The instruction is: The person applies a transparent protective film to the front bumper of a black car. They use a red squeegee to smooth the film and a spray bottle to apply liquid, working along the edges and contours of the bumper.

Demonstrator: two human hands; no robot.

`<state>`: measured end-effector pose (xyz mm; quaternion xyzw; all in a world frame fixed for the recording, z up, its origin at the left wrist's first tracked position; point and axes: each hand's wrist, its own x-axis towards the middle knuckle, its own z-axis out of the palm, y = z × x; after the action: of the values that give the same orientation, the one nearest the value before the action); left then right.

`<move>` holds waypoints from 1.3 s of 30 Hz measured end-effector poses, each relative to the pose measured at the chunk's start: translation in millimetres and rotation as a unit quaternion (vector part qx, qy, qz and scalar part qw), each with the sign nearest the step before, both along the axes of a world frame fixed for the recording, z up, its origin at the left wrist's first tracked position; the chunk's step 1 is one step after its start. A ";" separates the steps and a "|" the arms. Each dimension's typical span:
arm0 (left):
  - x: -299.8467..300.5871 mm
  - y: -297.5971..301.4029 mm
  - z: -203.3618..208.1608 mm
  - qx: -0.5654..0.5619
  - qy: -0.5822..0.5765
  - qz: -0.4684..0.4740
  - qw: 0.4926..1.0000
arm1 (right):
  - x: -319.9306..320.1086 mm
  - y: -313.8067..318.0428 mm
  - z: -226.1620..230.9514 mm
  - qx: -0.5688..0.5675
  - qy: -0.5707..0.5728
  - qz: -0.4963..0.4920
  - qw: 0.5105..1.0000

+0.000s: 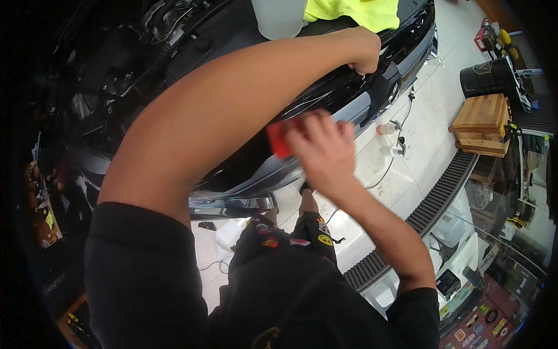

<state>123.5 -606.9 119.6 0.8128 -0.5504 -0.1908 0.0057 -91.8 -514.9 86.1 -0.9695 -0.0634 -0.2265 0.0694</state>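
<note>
My right hand (328,154), smeared by motion, is closed on a flat red squeegee (280,141). The squeegee is close to the glossy black front end of a car (247,154); the blur hides whether it touches. Stretched across the car, my left arm ends at my left hand (365,51), farther right by the bodywork's edge. Its fingers are curled, and what they hold, if anything, cannot be made out. A grey trim strip (349,111) runs along the front below both hands.
A translucent white container (280,17) and a neon yellow cloth (372,10) sit on the car. Two spray bottles (386,128) and a dark cord (381,177) are on the tiled floor. To the right are a wooden crate (479,113), a black bucket (482,79) and a ribbed black strip (436,195).
</note>
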 end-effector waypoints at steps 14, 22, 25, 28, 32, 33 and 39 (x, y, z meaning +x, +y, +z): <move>-1.6 4.1 3.9 0.003 -0.010 -0.023 1.000 | 33.0 -121.7 -9.9 -0.072 -0.046 0.066 0.994; -10.2 50.9 32.2 -0.131 -0.025 0.082 0.988 | 25.0 -107.4 -8.7 -0.005 -0.096 -0.029 0.995; -36.7 114.8 66.2 -0.238 0.061 0.174 0.954 | -3.3 -60.9 -14.6 0.033 -0.063 -0.056 0.996; -61.6 215.5 78.5 -0.346 0.144 0.245 0.894 | -16.6 14.2 -10.1 0.006 -0.026 0.051 0.998; -109.8 338.0 66.1 -0.394 0.200 0.399 0.804 | -11.0 30.7 -7.2 -0.008 -0.022 0.038 0.999; -124.7 363.1 59.5 -0.410 0.195 0.432 0.779 | -7.6 20.7 -5.4 -0.007 -0.021 0.035 0.999; -186.2 443.9 23.9 -0.419 0.227 0.530 0.701 | 14.8 -27.9 -2.9 -0.066 -0.018 0.071 0.995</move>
<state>-62.7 -163.0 143.6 0.8160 -0.0333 -0.0845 0.5709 -77.0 -542.9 83.1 -0.9607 -0.1486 -0.2336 0.0197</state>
